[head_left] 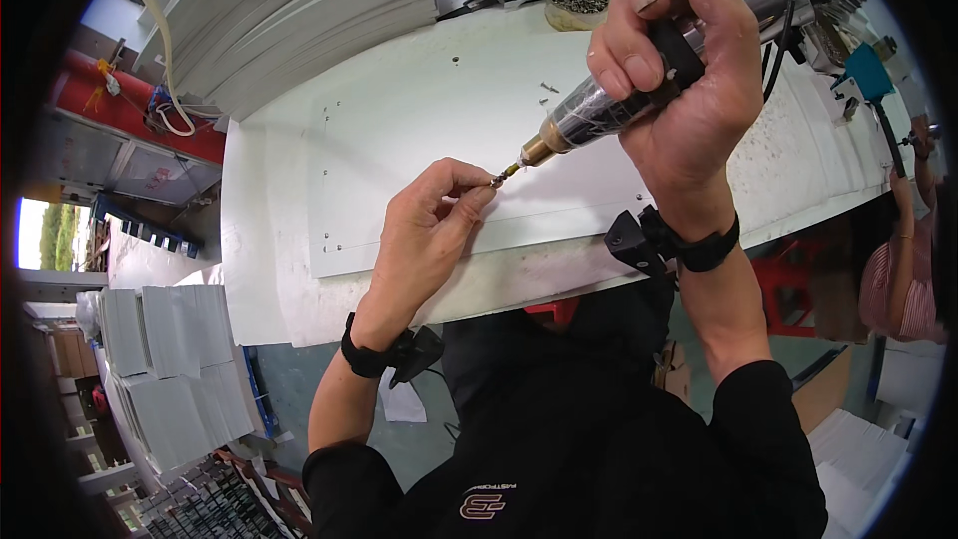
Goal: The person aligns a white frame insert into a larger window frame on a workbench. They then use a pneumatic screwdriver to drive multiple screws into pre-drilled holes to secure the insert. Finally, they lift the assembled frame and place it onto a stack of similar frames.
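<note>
My right hand (699,70) is wrapped round a power screwdriver (594,110), a silver tool with a brass-coloured nose that slants down to the left. At the tool's bit, my left hand (434,215) pinches a small screw (496,182) between thumb and forefinger. Bit and screw meet or nearly touch; I cannot tell which. Beneath both hands lies a flat white panel (399,130) with small dark holes or fittings along its edges. A few loose screws (548,88) rest on the panel beyond the tool's nose.
A round tub of screws (577,2) stands at the far side, before stacked white panels (319,10). The white worktable (269,289) extends past the panel. Another person's arm (903,250) shows at the far right, near a teal tool (868,72). More stacked panels (180,379) stand at left.
</note>
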A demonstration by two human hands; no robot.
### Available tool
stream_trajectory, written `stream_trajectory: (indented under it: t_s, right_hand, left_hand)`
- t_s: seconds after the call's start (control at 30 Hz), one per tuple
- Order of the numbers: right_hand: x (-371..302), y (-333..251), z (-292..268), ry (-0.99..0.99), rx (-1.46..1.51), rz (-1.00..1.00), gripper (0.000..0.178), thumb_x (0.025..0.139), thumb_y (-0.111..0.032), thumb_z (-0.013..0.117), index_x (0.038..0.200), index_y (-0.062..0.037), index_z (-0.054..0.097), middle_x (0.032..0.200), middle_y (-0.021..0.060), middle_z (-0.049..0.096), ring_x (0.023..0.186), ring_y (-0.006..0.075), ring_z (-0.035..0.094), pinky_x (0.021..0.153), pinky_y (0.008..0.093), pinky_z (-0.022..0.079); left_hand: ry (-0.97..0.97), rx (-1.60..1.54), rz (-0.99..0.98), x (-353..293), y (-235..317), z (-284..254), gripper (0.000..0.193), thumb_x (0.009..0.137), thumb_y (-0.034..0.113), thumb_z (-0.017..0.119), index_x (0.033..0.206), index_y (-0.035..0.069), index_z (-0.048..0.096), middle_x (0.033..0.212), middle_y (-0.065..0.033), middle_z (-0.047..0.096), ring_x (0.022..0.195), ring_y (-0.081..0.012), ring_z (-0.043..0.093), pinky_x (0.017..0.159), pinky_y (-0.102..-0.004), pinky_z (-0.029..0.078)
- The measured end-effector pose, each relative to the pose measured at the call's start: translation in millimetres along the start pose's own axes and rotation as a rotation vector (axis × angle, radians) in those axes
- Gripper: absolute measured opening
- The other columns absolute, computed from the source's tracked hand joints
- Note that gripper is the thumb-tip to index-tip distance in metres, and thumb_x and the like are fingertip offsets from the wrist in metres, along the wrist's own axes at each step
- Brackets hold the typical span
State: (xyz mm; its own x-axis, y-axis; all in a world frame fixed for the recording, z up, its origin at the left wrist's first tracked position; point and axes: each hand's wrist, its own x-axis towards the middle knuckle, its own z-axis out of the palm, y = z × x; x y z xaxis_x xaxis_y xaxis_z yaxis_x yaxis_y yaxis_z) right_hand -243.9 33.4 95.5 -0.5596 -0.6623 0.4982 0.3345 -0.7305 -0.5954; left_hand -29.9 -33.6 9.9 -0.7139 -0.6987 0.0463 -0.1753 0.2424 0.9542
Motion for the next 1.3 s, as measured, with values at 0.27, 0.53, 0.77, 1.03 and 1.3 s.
stream_trajectory:
  t_s: [0.27,0.53,0.77,1.03,1.3]
  right_hand:
    - [-2.8,2.9,14.8,-0.023,-0.121,-0.035,0.031,0.107,-0.033,0.053,0.087,-0.0097,0.05,0.072,0.0007,0.053,0.043,0.0089,0.047,0.039,0.0259,0.043]
    - [-1.0,7.3,21.1,-0.041,-0.173,-0.036,0.032,0.107,-0.034,0.052,0.087,-0.0096,0.048,0.072,0.0013,0.054,0.043,0.008,0.046,0.039,0.0249,0.043]
    - [-4.7,8.6,34.5,-0.105,0.009,0.0,0.027,0.108,-0.032,0.05,0.095,-0.0077,0.048,0.075,0.0047,0.055,0.041,0.0097,0.045,0.037,0.0263,0.043]
    - [-10.3,6.2,58.7,-0.135,0.101,0.01,0.025,0.108,-0.03,0.05,0.1,-0.007,0.049,0.077,0.0079,0.058,0.04,0.0107,0.045,0.035,0.0275,0.042]
    - [-5.6,16.3,54.2,-0.355,-0.026,0.018,0.029,0.105,-0.029,0.058,0.091,-0.0045,0.051,0.072,0.0088,0.057,0.04,0.0117,0.046,0.035,0.0283,0.042]
  left_hand:
    - [0.023,-0.045,0.006,-1.5,-5.6,-5.8,0.008,0.099,0.01,0.066,0.101,0.002,0.067,0.081,-0.001,0.063,0.071,-0.0079,0.057,0.064,-0.0256,0.047]
    - [-0.006,-0.07,-0.026,-4.1,-5.5,-12.3,0.008,0.1,0.01,0.066,0.102,0.002,0.067,0.08,-0.0005,0.063,0.072,-0.0077,0.057,0.065,-0.0252,0.047]
    - [-0.087,-0.13,-0.055,-5.2,-10.0,-19.4,0.01,0.101,0.011,0.064,0.105,0.002,0.065,0.08,0.0005,0.061,0.074,-0.0064,0.056,0.068,-0.0243,0.047]
    - [-0.091,-0.21,-0.122,-13.8,-3.9,-25.0,0.013,0.104,0.014,0.061,0.106,0.002,0.065,0.086,0.0005,0.062,0.077,-0.0072,0.056,0.073,-0.0244,0.049]
    - [-0.044,-0.061,-0.006,-19.5,-13.8,-27.1,0.01,0.099,0.009,0.065,0.105,0.002,0.07,0.091,-0.0021,0.064,0.079,-0.0117,0.058,0.072,-0.0284,0.05]
